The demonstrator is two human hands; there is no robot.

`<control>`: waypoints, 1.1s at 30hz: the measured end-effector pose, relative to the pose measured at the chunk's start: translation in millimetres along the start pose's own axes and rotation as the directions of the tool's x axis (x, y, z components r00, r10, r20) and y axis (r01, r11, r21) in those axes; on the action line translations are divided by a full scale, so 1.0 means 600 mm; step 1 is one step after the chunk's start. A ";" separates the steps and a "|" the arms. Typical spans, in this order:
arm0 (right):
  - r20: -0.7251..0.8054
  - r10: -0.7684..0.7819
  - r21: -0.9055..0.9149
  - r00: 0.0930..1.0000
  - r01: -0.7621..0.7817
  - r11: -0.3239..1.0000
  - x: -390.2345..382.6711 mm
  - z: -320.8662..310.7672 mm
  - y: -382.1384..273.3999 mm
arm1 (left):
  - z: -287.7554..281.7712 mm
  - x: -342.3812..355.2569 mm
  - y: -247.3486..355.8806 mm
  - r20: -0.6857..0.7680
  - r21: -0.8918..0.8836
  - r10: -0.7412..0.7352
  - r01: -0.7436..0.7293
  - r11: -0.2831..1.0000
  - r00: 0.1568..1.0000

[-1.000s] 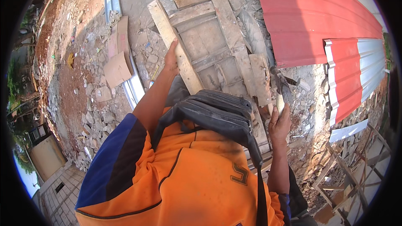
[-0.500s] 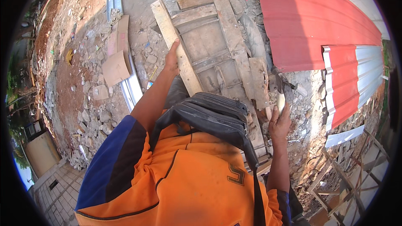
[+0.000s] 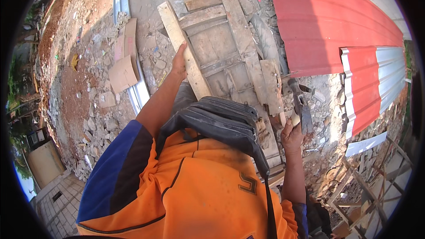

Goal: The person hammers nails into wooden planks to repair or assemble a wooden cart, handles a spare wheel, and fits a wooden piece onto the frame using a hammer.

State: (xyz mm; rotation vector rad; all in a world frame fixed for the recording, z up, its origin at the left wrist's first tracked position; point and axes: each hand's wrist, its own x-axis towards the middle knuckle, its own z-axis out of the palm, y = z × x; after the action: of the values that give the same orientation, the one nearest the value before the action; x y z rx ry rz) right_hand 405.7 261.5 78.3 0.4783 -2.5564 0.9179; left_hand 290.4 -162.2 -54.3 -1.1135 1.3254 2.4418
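My left hand is closed round the edge of a long pale wooden beam, thumb on its upper face. The beam slants from the upper left toward my waist. It lies along the left side of a wooden panel frame built of weathered boards. To the right of the frame, my right hand grips a hammer by its pale handle. The hammer's dark metal head points away from me, above the rubble. A short loose-looking board lies on the frame's right side, close to the hammer.
Red corrugated roofing sheets lie at the right. Cardboard and a metal channel lie on the left among broken stones. Crossed timbers stand at the lower right. A black waist bag hangs at my front.
My right hand has turned and come slightly nearer to me, and the hammer's head has swung down and right. My left hand still holds the beam, nearly unmoved.
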 end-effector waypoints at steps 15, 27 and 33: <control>0.307 0.468 -0.180 0.829 -0.433 0.883 -0.024 0.032 0.043 | -0.025 0.034 -0.013 0.056 0.014 -0.024 0.024 1.000 0.998; 0.112 0.382 -0.134 0.917 -0.367 0.920 -0.013 0.020 0.054 | -0.036 0.031 -0.012 0.034 0.036 0.011 -0.013 0.999 0.999; 0.281 0.394 -0.174 0.875 -0.357 0.918 -0.045 0.045 0.080 | -0.005 0.013 -0.004 0.042 0.071 -0.079 0.076 0.995 0.996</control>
State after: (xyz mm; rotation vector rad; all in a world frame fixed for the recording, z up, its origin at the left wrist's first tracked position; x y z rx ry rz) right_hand 401.8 283.3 21.3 0.0885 -3.0448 0.8648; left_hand 287.6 -164.8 -62.3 -1.0664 1.3182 2.3332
